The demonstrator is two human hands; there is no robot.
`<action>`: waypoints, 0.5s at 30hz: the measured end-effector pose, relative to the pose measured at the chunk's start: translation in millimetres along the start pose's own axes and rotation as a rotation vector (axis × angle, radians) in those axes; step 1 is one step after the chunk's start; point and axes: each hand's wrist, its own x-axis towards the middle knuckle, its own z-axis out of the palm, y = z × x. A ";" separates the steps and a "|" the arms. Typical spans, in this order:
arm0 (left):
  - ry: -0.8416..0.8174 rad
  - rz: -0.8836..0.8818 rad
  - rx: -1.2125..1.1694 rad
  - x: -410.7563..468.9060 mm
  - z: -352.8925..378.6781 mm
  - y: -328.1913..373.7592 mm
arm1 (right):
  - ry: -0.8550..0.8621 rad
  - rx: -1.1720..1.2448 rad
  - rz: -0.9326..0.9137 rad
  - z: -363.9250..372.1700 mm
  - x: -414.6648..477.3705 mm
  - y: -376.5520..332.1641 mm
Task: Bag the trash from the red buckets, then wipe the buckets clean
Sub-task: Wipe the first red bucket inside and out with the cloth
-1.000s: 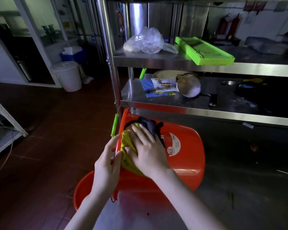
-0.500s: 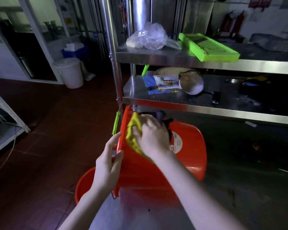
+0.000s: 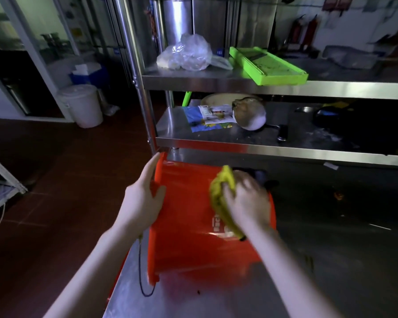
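A red bucket (image 3: 189,228) lies on its side on the steel table (image 3: 216,301), its rim turned left. My left hand (image 3: 143,196) grips that rim. My right hand (image 3: 246,200) presses a yellow cloth (image 3: 221,196) against the bucket's outer wall, near a white label. A dark object (image 3: 260,175) shows just behind my right hand; I cannot tell what it is. A thin wire handle (image 3: 140,271) hangs down from the rim. A second red bucket (image 3: 118,271) peeks out below the table's left edge.
A steel shelf rack (image 3: 239,143) stands right behind the bucket, holding a clear plastic bag (image 3: 186,53), a green tray (image 3: 267,65), a printed packet and a round pale object. A white lidded bin (image 3: 82,104) stands on the red tile floor at the left.
The bucket has turned, so its wall now faces up. My right hand and the cloth slid from the rim rightward along the wall. My left hand moved higher on the rim.
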 end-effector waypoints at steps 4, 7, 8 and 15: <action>0.089 0.087 -0.067 -34.9 11.9 -13.8 | -0.146 -0.007 0.339 -6.8 35.2 13.2; 0.094 0.082 -0.101 -38.7 17.1 -18.1 | -0.074 -0.029 0.025 5.0 30.4 -49.9; 0.096 0.095 -0.098 -36.6 16.1 -18.8 | -0.070 0.028 -0.109 10.6 22.4 -73.3; 0.077 0.075 -0.154 -46.0 1.6 -37.8 | -0.023 0.117 -0.385 15.8 -2.0 -71.2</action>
